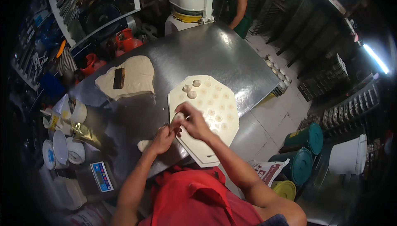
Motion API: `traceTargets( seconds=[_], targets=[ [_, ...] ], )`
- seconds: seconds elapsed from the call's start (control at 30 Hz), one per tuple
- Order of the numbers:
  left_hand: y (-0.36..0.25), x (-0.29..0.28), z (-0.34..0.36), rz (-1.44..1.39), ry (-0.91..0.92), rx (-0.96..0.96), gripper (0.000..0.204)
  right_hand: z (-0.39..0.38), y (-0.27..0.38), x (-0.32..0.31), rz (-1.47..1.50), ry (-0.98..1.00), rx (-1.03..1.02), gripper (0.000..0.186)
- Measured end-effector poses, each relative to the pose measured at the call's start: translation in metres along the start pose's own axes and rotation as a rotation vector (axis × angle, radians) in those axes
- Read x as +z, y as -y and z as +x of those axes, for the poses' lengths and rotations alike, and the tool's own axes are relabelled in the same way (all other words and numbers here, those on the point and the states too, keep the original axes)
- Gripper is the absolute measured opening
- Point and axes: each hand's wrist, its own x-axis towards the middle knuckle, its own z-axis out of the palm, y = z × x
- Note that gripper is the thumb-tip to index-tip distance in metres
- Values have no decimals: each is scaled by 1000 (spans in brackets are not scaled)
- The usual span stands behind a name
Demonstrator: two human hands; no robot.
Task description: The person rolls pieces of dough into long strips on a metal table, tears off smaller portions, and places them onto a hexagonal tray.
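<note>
My right hand (pixel 195 123) is closed around a small piece of dough (pixel 178 117) above the near left edge of a pale, eight-sided board (pixel 206 137). Just below and left of it, my left hand (pixel 164 139) has its fingers curled; what they hold, if anything, is hidden. Three dough balls (pixel 192 94) sit at the board's far left, and rows of faint round marks cover much of its surface. Beside my left wrist lies a loose lump of dough (pixel 144 145) on the metal table (pixel 178 56). Farther off rests a big slab of dough (pixel 138 77) with a dark-bladed scraper (pixel 119 78) on it.
A digital scale (pixel 101 176), tubs (pixel 75 149) and a gold bag (pixel 86 135) crowd the table's left side. A white machine (pixel 191 2) stands beyond the far edge, with a person (pixel 240 8) beside it. Lidded green bins (pixel 300 166) and a white bucket (pixel 348 155) are at right.
</note>
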Motion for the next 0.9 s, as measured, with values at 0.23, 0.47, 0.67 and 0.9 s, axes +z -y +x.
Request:
traceTargets(
  seconds=[0.23, 0.47, 0.67, 0.9],
  targets=[
    [-53, 17, 8, 262, 72, 214, 26, -14, 23, -16, -502, -108, 110, 45],
    [69, 62, 58, 241, 67, 418, 30, -10, -8, 28, -404, 17, -576, 28],
    [32, 72, 70, 126, 48, -410, 53, 46, -126, -85, -327, 58, 104, 30],
    [69, 82, 48, 245, -186, -75, 60, 120, -211, -145, -647, -186, 186, 27]
  ],
)
